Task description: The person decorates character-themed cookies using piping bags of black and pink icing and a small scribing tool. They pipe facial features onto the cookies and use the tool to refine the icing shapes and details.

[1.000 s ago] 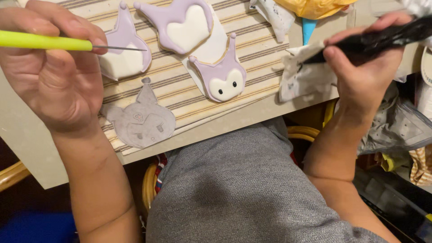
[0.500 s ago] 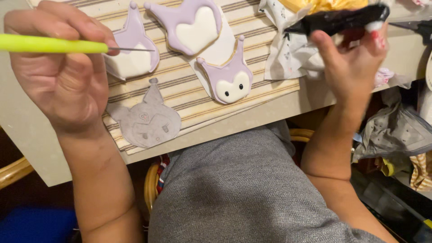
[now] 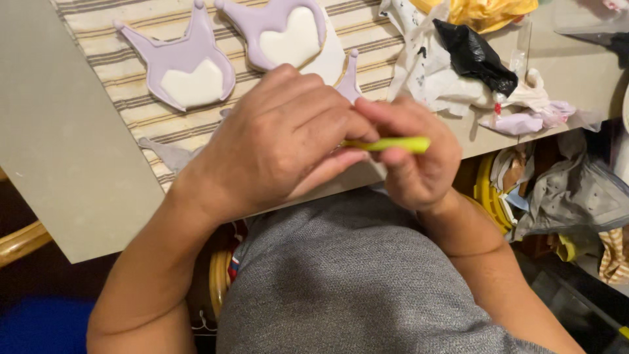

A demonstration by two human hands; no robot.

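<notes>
We held a thin yellow-green tool (image 3: 388, 143) between both hands at the near edge of the table (image 3: 72, 164): the fingers of our left hand (image 3: 282, 141) were pinched shut on one end, and our right hand (image 3: 413, 164) was curled closed round the other. Just beyond our knuckles, on the striped mat (image 3: 124, 85), lay two lilac-and-white iced cookies (image 3: 187, 69), with crumpled wrappers and a black bag (image 3: 473, 56) toward the table's far right corner.
</notes>
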